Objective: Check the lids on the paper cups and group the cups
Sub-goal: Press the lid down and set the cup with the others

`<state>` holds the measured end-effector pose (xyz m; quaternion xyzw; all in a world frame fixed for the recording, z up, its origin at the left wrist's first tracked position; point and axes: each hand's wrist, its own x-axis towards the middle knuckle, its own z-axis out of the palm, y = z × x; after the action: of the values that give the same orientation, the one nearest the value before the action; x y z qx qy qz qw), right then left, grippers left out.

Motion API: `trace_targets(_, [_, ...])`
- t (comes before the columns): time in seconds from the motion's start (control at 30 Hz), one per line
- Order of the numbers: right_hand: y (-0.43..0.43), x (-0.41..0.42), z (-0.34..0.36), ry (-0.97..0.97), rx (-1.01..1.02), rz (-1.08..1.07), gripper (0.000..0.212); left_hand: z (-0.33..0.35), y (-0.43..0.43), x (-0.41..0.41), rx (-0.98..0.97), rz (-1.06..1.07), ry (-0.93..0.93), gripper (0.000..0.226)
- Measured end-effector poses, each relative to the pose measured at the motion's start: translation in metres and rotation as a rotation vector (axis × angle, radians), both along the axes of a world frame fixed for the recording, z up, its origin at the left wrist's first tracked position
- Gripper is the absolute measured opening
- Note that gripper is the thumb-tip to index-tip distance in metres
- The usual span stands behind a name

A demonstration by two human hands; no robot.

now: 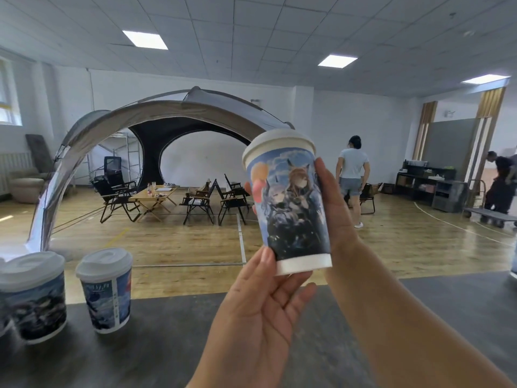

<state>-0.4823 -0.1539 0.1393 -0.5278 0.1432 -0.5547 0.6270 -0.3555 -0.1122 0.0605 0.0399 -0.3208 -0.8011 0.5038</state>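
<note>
White-lidded printed paper cup [291, 208] held aloft, right of two lidded cups [105, 289] on dark tabletop [156, 351]. Right hand [333, 208] wraps side; left hand [260, 301] fingers under base. I judge lid check underway; next, set beside pair.

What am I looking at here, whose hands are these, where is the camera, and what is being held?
There is no machine: a person wears a camera on the head, looking forward and down. The right hand grips the side of a lidded paper cup held in the air, while the left hand supports its base. Two more lidded cups, the far-left cup and the second cup, stand on the dark table. Behind is a hall with a tent and chairs.
</note>
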Motion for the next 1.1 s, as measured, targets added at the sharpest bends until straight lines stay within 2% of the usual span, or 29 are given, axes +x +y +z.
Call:
trace_targets(0.07, [-0.003, 0.001, -0.002, -0.006, -0.001, 0.068, 0.063, 0.0, -0.002, 0.006, -0.024, 0.054, 0.013, 0.066])
trace_targets(0.13, [0.0, 0.003, -0.002, 0.016, -0.018, 0.042, 0.06, 0.002, -0.001, 0.011, -0.077, 0.163, -0.019, 0.055])
trace_targets(0.2, [0.009, 0.008, 0.0, 0.103, -0.098, -0.103, 0.056, 0.001, -0.005, 0.016, -0.149, 0.34, -0.121, 0.043])
trace_targets(0.27, [0.021, 0.014, 0.001, 0.163, -0.18, -0.336, 0.05, -0.003, -0.011, 0.02, -0.272, 0.479, -0.266, 0.054])
trace_targets(0.37, [0.032, 0.015, -0.001, 0.186, -0.192, -0.519, 0.062, -0.011, -0.016, 0.019, -0.395, 0.553, -0.376, 0.074])
trace_targets(0.63, [0.053, -0.027, -0.003, 0.178, -0.13, -0.543, 0.056, -0.011, -0.01, -0.015, -0.541, 0.508, -0.494, 0.071])
trace_targets(0.83, [0.096, -0.107, -0.03, 0.45, -0.042, -0.61, 0.018, -0.029, 0.001, -0.08, -0.635, 0.394, -0.72, 0.069])
trace_targets(0.93, [0.121, -0.163, -0.056, 0.494, 0.036, -0.71, 0.022, -0.047, 0.01, -0.133, -0.662, 0.281, -0.824, 0.061])
trace_targets(1.0, [0.139, -0.204, -0.07, 0.498, 0.107, -0.793, 0.036, -0.055, 0.018, -0.175, -0.702, 0.2, -0.877, 0.057])
trace_targets(1.1, [0.164, -0.272, -0.088, 0.524, 0.207, -0.878, 0.044, -0.06, 0.033, -0.247, -0.754, 0.094, -0.933, 0.051])
